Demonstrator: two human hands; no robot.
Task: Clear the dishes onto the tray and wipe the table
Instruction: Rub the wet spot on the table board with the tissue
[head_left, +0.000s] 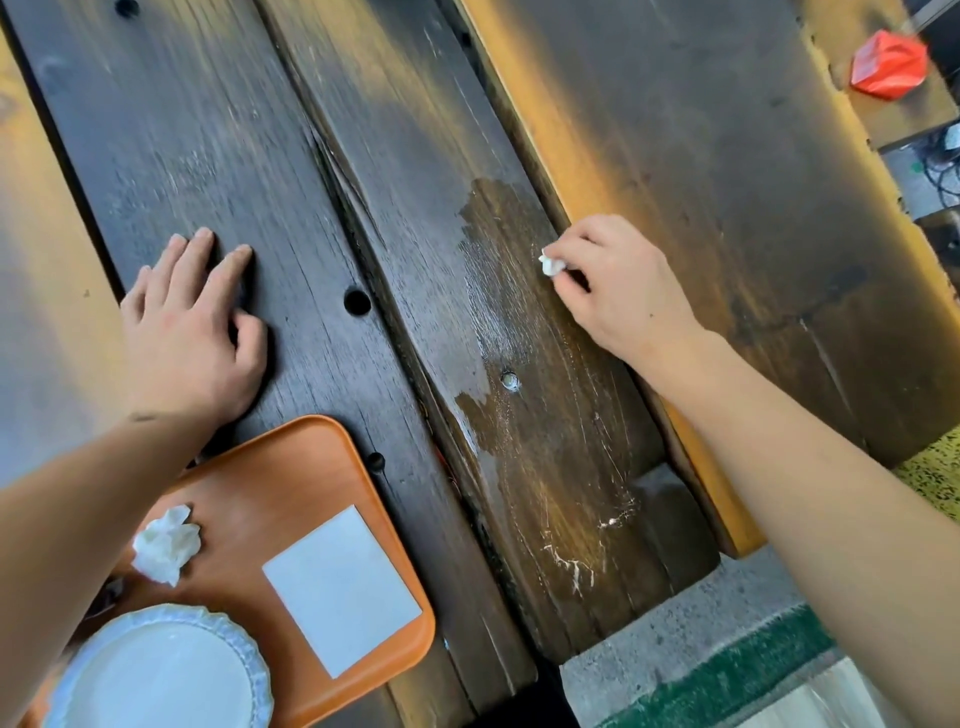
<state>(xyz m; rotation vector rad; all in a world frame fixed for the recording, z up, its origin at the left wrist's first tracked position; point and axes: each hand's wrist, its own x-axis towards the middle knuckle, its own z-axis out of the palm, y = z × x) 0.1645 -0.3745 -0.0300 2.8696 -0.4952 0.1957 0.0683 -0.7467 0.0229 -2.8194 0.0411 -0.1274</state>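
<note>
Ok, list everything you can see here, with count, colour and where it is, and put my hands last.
dark wooden plank table: one, dark brown, fills the view
orange plastic tray: one, orange, lower left on the table
white scalloped plate: one, white, on the tray
crumpled white napkin: one, white, on the tray
flat white card: one, white, on the tray
small white tissue wad: one, white, pinched in right hand
red crumpled bag: one, red, top right
left hand: flat on the table
right hand: on the wet patch

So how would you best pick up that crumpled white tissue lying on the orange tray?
Pinch the crumpled white tissue by its raised folds from straight above. It lies loose on the flat orange plastic tray, with bare tray around it except beside the left forearm, so fingertips closing from either side should gather it easily.
</note>
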